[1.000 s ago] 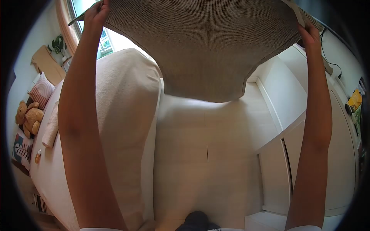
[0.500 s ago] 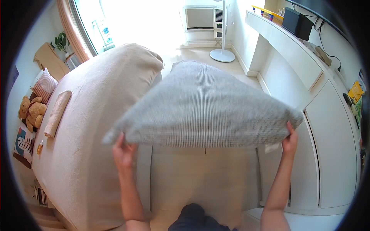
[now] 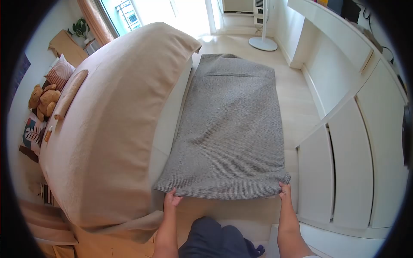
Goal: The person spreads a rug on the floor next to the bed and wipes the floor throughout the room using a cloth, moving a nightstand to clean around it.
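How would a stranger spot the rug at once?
Find the bed, then the floor on its right in the picture. The rug stretches there, its near edge in both hands. Its gray, finely striped weave differs from the plain beige bedcover.

One left grip (image 3: 173,199) and one right grip (image 3: 285,190) make two. There is one striped grey rug (image 3: 234,129) and one bed (image 3: 103,124). Soft things number one teddy bear (image 3: 44,101), one rolled towel (image 3: 71,95), one striped cushion (image 3: 60,72) and one leaf-print cushion (image 3: 33,133), so at least two cushions. Add one small amber bottle (image 3: 48,134), one potted plant (image 3: 80,28) and one peach curtain (image 3: 94,20). Then come one round white stand base (image 3: 263,44), one pole (image 3: 264,21) and one air conditioner (image 3: 238,6). Three tall cabinet doors (image 3: 352,172) can be counted, along with two trousered knees (image 3: 205,232).
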Available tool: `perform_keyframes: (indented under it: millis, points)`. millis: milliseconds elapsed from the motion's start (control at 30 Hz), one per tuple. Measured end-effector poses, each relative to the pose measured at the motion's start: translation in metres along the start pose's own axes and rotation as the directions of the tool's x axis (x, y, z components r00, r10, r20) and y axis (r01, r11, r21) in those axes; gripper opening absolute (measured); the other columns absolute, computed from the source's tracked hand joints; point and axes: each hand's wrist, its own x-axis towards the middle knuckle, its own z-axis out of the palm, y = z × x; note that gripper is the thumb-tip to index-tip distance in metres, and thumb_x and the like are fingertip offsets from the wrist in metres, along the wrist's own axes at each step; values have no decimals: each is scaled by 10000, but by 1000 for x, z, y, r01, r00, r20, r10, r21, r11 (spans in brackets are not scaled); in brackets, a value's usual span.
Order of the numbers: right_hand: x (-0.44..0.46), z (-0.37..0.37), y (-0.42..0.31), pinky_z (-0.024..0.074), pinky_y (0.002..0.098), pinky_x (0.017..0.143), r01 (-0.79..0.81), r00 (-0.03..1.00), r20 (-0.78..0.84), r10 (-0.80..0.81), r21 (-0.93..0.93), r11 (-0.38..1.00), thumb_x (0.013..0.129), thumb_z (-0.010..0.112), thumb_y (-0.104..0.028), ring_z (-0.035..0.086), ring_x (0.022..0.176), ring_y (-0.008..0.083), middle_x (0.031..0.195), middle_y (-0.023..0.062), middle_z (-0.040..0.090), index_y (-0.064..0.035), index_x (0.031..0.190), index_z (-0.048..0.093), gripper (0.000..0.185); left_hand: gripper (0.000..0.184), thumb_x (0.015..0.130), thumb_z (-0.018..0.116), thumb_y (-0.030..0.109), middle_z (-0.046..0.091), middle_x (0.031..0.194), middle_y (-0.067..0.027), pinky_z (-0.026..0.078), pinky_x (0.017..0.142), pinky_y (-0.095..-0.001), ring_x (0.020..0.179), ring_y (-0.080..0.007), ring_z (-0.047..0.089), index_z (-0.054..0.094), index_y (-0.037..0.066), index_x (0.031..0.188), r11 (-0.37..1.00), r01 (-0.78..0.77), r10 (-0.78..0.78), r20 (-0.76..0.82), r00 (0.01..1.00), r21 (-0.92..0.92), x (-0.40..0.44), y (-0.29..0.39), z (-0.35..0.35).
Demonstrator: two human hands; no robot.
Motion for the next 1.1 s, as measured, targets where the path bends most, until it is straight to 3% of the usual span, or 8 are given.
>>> perform_keyframes:
  millis: [100,167,233,367,533,900,967,1100]
  points:
    - [-1,-35,64,429,417,977,45,975,-203,-92,-222,974,714,634,128,568,1084,307,1215,156,585,19,1297,469,616,488,979,463,187,309,1488,-177,250,1086,-616,1359,-387,305,311,31,1415,996,45,-53,-109,993,-71,24,-22,-59]
    - [-32,-43,91,421,385,978,-79,950,-312,-24,-314,946,682,661,143,555,1102,300,1242,165,561,22,1306,445,672,480,994,430,203,284,1506,-168,215,1089,-628,1376,-392,274,300,59,1433,997,75,-78,-101,992,-30,41,-28,-104]
    - [-46,-51,99,442,377,955,2,830,-525,-189,-336,942,662,696,142,558,1087,295,1253,162,545,29,1283,437,683,465,998,417,195,296,1501,-163,224,1071,-651,1371,-393,284,304,104,1440,987,123,-135,-115,984,-107,38,-27,-104]
    - [-35,-93,120,457,376,932,14,876,-450,-176,-341,940,650,745,104,559,1070,292,1245,160,540,31,1269,420,703,428,1003,403,192,312,1491,-163,255,1056,-652,1356,-392,312,347,120,1421,996,63,-76,-263,962,-56,38,-37,-124]
    - [-58,-95,114,419,366,991,-41,803,-548,-233,-442,896,633,758,99,535,1121,293,1273,174,513,-7,1283,406,747,359,1004,403,183,376,1446,-163,315,1036,-636,1299,-392,393,437,84,1347,996,58,-81,-410,909,-68,44,-48,-159]
    - [-83,-108,141,445,361,978,-79,707,-621,-337,-544,835,648,817,16,538,1146,322,1293,219,482,-74,1333,309,858,444,988,444,137,410,1398,-176,405,921,-685,1250,-389,440,312,74,1407,977,66,26,-425,905,200,70,-47,-209]
    - [-89,-97,137,442,403,984,-265,674,-640,-369,-675,689,657,830,-39,533,1154,374,1279,245,489,-76,1326,308,849,461,966,484,101,437,1362,-171,430,884,-680,1212,-391,472,326,82,1398,962,51,68,-421,905,266,74,-48,-208]
    - [-87,-102,141,437,412,983,-354,645,-693,-323,-644,678,653,848,-105,540,1139,388,1251,252,507,-79,1327,303,867,451,920,558,73,522,1248,-165,482,820,-647,1145,-396,525,401,44,1343,917,26,175,-460,871,398,53,-39,-189]
